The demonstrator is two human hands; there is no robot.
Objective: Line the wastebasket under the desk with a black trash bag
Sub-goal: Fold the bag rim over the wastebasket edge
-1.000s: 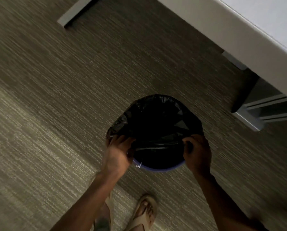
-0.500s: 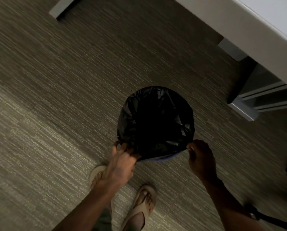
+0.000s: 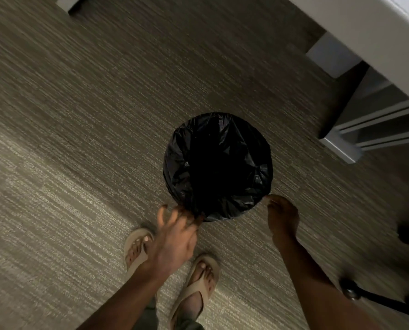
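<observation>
The wastebasket stands on the carpet in front of the desk, and only the black trash bag (image 3: 217, 167) over it shows. The bag lines the inside and is folded down over the whole rim. My left hand (image 3: 175, 236) is at the bag's near-left hem, pinching the plastic with thumb and forefinger while the other fingers spread. At the near-right hem, my right hand (image 3: 282, 220) has its fingers bunched on the edge of the bag.
The white desk top (image 3: 365, 32) crosses the upper right, with its grey leg foot (image 3: 341, 148) just right of the basket. Black chair casters (image 3: 348, 288) sit at lower right. My sandalled feet (image 3: 198, 282) stand just behind the basket.
Both hands drew the bag's hem down over the near rim, so the blue edge no longer shows. My hands now sit lower on the basket's side, and the view has pulled back.
</observation>
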